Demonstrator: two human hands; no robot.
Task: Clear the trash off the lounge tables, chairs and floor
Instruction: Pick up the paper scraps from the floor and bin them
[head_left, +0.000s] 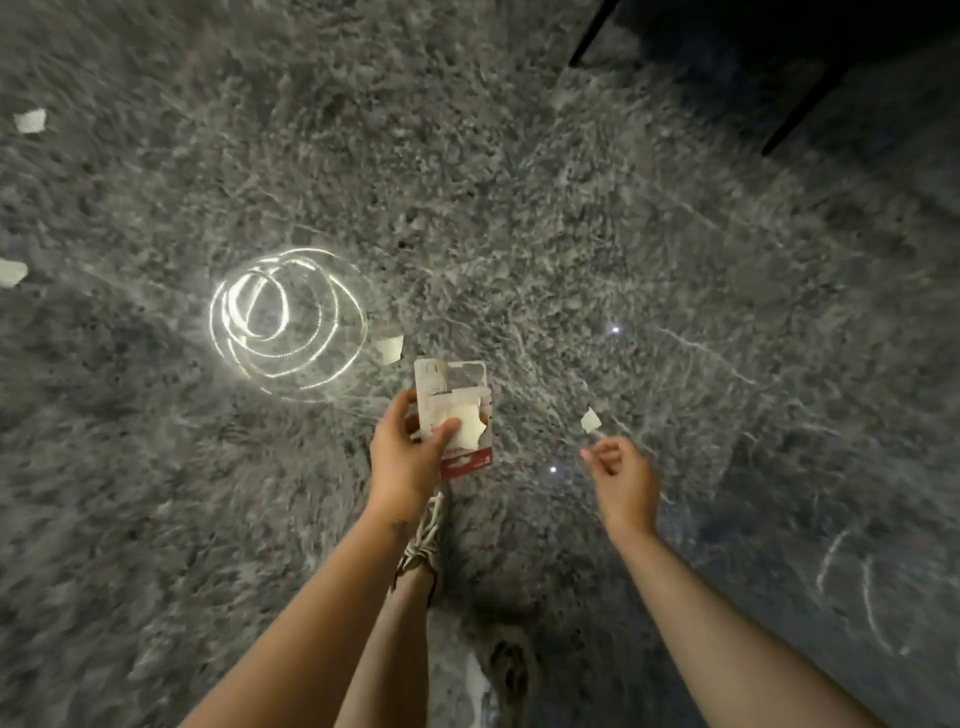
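Left hand (410, 447) gripping a flat red-and-white package (457, 415) with a crumpled white scrap (467, 423) pinned against it by the thumb. Right hand (621, 475) loosely curled, empty, just below a small paper scrap (590, 420) on the grey speckled floor (519, 208). More scraps near the package (389, 349) and far left (30, 120). Sneaker (423, 540) below the left wrist.

Left hand (410, 447) closed in a grip; right hand (621, 470) loosely curled, empty.

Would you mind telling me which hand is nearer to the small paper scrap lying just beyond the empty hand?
Right. The right hand reaches just below the paper scrap; the left hand, holding a packet, is farther left.
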